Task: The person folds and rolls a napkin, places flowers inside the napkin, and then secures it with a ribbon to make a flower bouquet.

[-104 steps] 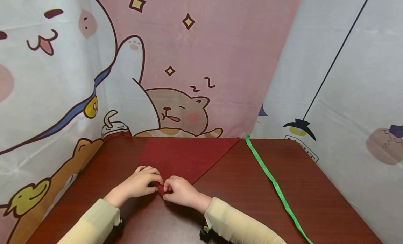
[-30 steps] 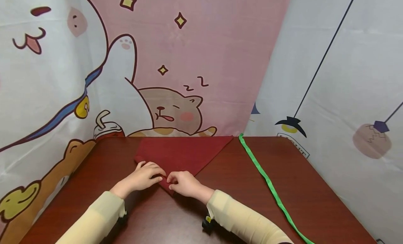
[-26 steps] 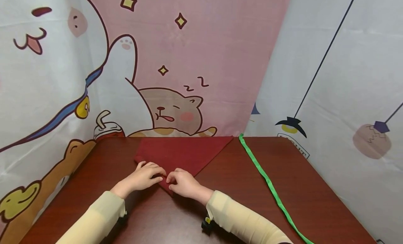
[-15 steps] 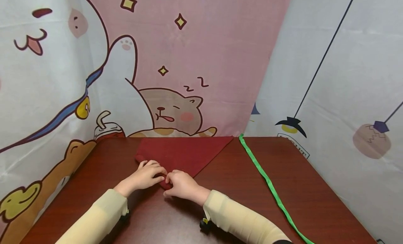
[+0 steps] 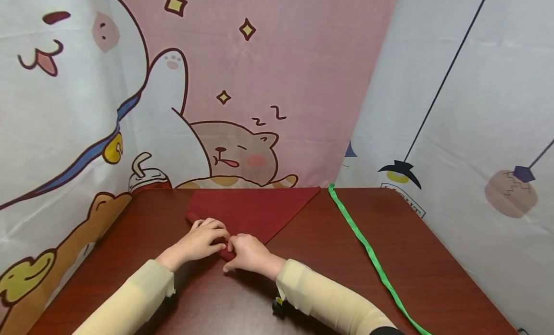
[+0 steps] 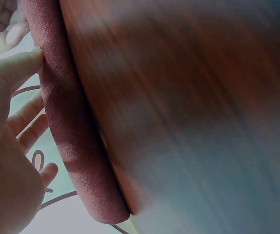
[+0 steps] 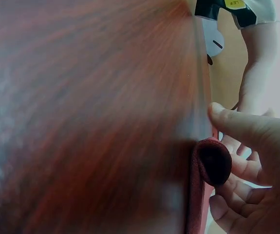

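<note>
On the bench (image 5: 225, 306), along the near-left edge of the red cloth (image 5: 255, 212): forming a roll (image 6: 76, 136) with left hand (image 5: 196, 241) and right hand (image 5: 251, 253).

Since a second ago, turning the pointed near tip into the roll, and moving the right thumb off the cloth to stand clear of the roll's open end. Gripping the roll between partly open fingers and thumb on the left; curling the right fingers against its far side. Apparently advancing the winding slightly, while leaving much of the cloth lying flat toward the bench's back edge, beside the green strip (image 5: 368, 248).
</note>
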Action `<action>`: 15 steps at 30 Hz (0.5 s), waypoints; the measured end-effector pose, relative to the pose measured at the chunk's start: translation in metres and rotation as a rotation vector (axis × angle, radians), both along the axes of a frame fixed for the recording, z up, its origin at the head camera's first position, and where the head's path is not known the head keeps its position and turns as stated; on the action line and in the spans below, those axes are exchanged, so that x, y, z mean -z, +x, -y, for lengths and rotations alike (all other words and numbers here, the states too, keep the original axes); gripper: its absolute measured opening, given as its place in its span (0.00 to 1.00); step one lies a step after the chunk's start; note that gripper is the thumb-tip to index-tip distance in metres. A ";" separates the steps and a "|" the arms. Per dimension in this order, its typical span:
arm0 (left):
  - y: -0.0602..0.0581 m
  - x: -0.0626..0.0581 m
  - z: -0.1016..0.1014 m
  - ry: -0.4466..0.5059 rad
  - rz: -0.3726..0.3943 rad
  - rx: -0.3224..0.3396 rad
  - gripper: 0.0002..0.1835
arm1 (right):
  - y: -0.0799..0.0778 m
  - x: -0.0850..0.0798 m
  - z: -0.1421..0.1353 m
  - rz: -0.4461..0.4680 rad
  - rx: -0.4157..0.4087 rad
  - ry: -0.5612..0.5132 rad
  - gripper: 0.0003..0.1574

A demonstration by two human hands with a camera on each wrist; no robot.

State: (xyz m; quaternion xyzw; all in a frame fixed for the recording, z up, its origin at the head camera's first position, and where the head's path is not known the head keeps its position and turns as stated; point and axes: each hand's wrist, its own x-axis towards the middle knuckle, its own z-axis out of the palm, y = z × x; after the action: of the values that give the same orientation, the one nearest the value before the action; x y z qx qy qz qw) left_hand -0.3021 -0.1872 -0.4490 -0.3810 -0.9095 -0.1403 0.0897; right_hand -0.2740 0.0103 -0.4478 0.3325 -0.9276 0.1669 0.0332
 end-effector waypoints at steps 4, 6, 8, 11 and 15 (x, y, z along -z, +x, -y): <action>0.002 -0.003 0.003 0.020 -0.013 0.027 0.12 | -0.002 0.004 -0.002 0.007 0.010 0.001 0.27; 0.003 -0.005 0.004 0.033 -0.013 0.038 0.14 | -0.004 0.004 -0.003 0.016 0.019 -0.003 0.26; 0.004 -0.006 0.006 0.033 -0.014 0.045 0.16 | -0.005 0.004 -0.005 0.032 0.027 -0.010 0.24; 0.004 -0.007 0.008 0.017 -0.016 0.049 0.18 | -0.007 0.005 -0.008 0.070 0.046 -0.031 0.22; 0.005 -0.006 0.010 0.008 -0.031 0.052 0.20 | -0.009 0.006 -0.011 0.115 0.065 -0.073 0.19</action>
State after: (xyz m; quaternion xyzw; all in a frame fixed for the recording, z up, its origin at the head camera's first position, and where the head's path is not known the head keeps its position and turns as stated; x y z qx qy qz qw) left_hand -0.2972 -0.1972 -0.4431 -0.4064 -0.8972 -0.1402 0.1013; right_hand -0.2831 0.0218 -0.4534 0.2906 -0.9316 0.2183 -0.0026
